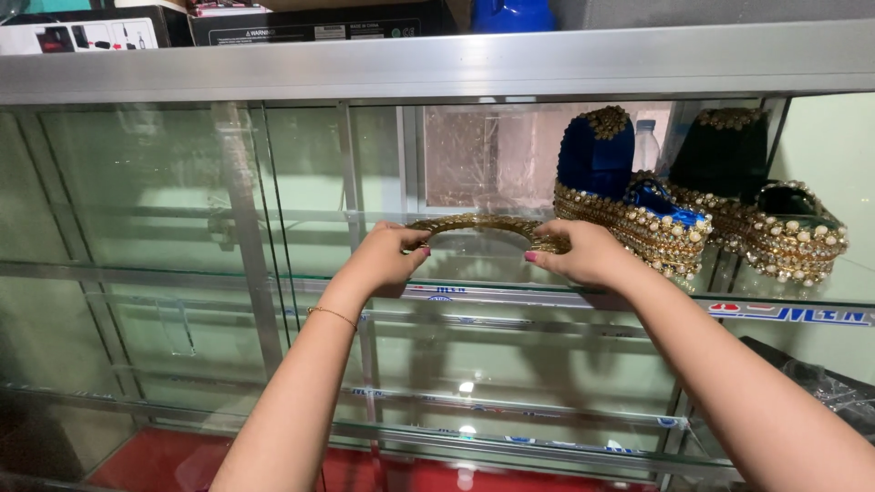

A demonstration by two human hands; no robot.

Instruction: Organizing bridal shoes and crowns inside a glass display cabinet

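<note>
Both arms are being stretched forward into a glass display cabinet (273,237). A round gold tray (483,226) is being held by its rim just above the upper glass shelf (137,269): its left edge is being gripped by the closed fingers of the left hand (387,257), its right edge by the closed fingers of the right hand (583,255). A thin bracelet (333,315) is being worn on the left wrist. To the right on the same shelf, a blue beaded basket (629,205) and a dark beaded basket (766,219) are being displayed side by side.
</note>
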